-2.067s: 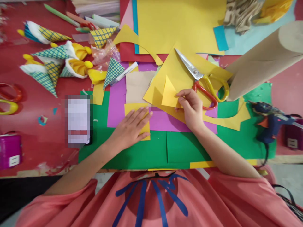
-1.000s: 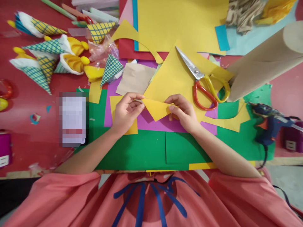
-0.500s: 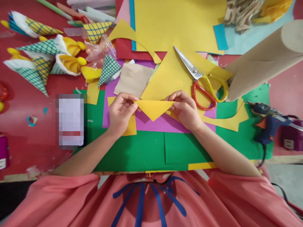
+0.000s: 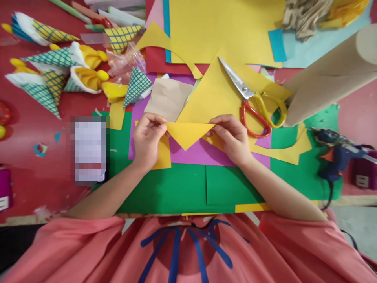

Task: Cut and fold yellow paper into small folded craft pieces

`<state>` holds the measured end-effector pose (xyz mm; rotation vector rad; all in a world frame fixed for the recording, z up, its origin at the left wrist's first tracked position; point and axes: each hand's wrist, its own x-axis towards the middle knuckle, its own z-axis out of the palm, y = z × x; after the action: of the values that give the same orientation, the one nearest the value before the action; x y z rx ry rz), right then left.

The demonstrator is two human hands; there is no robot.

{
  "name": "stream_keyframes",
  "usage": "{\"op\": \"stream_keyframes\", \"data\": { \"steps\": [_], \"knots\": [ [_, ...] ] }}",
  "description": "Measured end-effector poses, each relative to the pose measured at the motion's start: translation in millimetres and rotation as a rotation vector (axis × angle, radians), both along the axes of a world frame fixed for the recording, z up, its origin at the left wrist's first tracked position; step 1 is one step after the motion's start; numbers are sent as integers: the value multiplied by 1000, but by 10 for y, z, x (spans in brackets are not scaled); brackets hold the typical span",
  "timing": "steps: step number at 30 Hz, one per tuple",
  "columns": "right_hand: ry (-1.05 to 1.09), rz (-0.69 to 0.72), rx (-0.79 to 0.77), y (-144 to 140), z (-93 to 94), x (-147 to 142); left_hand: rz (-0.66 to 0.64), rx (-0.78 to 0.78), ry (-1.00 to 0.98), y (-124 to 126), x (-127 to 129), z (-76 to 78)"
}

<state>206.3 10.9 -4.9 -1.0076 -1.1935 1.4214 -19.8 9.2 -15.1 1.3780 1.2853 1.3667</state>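
A yellow paper triangle (image 4: pixel 187 133) is stretched between my two hands, its long edge at the top and its point toward me. My left hand (image 4: pixel 149 139) pinches the left corner between thumb and fingers. At the right corner my right hand (image 4: pixel 231 137) pinches the paper too. Beneath them lies a purple sheet (image 4: pixel 188 154) on a larger green sheet (image 4: pixel 165 188). Just beyond my right hand, scissors (image 4: pixel 250 96) with one red and one yellow handle rest on yellow paper (image 4: pixel 209 94). A beige paper piece (image 4: pixel 167 98) lies beyond my left hand.
Several patterned paper cones (image 4: pixel 53 59) lie at the far left. A phone (image 4: pixel 90 151) with a blurred screen is left of my forearm. On the right are a blue glue gun (image 4: pixel 338 157) and a large brown paper roll (image 4: pixel 326 76). Yellow sheets (image 4: pixel 224 27) lie at the back.
Both hands stay pinched on the yellow paper triangle, which has shifted slightly left and up. The right fingertips have moved a little on its corner. The surrounding things are unmoved.
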Motion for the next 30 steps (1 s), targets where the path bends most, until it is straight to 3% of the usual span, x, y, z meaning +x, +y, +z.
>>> {"op": "stream_keyframes", "data": {
  "steps": [3, 7, 12, 17, 23, 30],
  "knots": [
    [-74, -21, 77, -14, 0, 8, 4, -42, -4, -6, 4, 11],
    [-72, -59, 70, -21, 19, 11, 18, -72, -18, 0, 12, 19],
    [-144, 74, 119, -50, 23, 2, -2, -99, -33, 3, 19, 20],
    [-312, 90, 223, -59, 21, 23, 1, -97, -21, -6, 26, 6],
    [-275, 80, 201, -43, 17, 23, -25, -80, 45, -23, 23, 21],
    [-242, 22, 47, -35, 54, -19, -234, -46, 116, -90, 48, 100]
  ]
}}
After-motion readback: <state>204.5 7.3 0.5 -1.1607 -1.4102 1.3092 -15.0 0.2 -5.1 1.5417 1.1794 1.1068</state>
